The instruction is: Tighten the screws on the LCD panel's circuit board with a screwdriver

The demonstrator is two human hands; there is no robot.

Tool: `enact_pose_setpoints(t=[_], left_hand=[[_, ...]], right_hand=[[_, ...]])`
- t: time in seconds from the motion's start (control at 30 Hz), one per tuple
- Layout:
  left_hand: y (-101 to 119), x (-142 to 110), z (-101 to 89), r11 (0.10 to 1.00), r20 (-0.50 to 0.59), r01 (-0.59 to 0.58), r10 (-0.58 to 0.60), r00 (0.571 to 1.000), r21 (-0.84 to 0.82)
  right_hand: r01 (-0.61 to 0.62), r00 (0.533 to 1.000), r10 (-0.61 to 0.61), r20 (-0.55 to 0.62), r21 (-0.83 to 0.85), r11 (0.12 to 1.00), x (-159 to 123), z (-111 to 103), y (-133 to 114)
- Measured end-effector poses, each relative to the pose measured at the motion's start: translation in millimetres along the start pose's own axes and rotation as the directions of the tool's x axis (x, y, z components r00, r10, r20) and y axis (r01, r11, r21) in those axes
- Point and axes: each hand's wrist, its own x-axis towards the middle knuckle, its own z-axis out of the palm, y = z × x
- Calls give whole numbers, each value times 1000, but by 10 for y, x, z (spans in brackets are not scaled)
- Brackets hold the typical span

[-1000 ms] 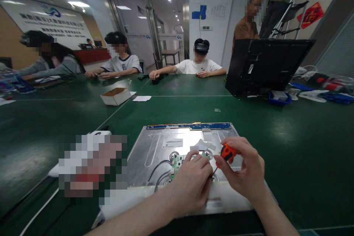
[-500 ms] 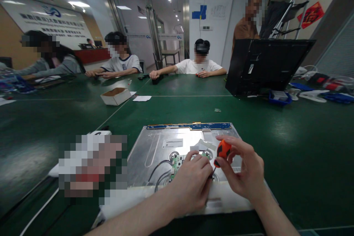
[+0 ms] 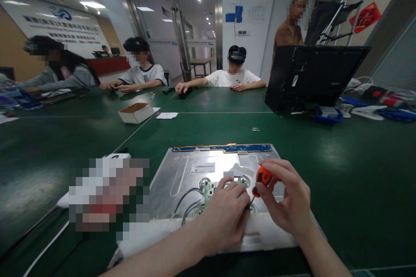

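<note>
A metal display panel (image 3: 182, 169) lies back side up, with a narrow blue circuit board (image 3: 208, 149) along its far edge. My left hand (image 3: 225, 207) is over the small green circuit board (image 3: 208, 188) in the panel's middle, fingers bent and closed. Its fingertips are hidden beside the screwdriver's shaft, so what they pinch is not visible. Between thumb and fingers, my right hand (image 3: 289, 194) grips the orange-and-black handle of a screwdriver (image 3: 263, 176). The tool slants down toward my left fingertips; its tip is hidden. Dark cables (image 3: 186, 201) leave the green board on the left.
Left of the panel is a white object (image 3: 118, 156), mostly blurred out, with a white cable (image 3: 45, 249). Farther off stand an open cardboard box (image 3: 136, 114) and a large black screen housing (image 3: 315, 78). Several people sit across the green table (image 3: 214, 130).
The screwdriver handle has turned and tilted a little as my right fingers shifted around it. My left hand and the panel have stayed in place.
</note>
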Motion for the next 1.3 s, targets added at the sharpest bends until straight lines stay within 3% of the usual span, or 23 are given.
enact_pose_setpoints(t=[0.23,0.53,0.93,1.17,1.3], left_hand=[[2,0,-9,1000,3,5,-4,1000,-15],[4,5,-15,999,27,13,-12,1000,-35],[15,7,-18,1000,11,21,-21,1000,-13],[14,-2,-28,1000,8,5,-5,1000,-19],[12,1,-25,1000,8,8,-8,1000,-18]], right_hand=[[-9,997,10,73,-21,1000,30,-21,-28],[-93,990,96,-107,33,995,-75,59,9],[-22,997,25,69,-43,999,29,-19,-20],[-80,995,79,-61,-14,997,-27,30,-5],[-33,999,32,-39,-11,999,-17,29,6]])
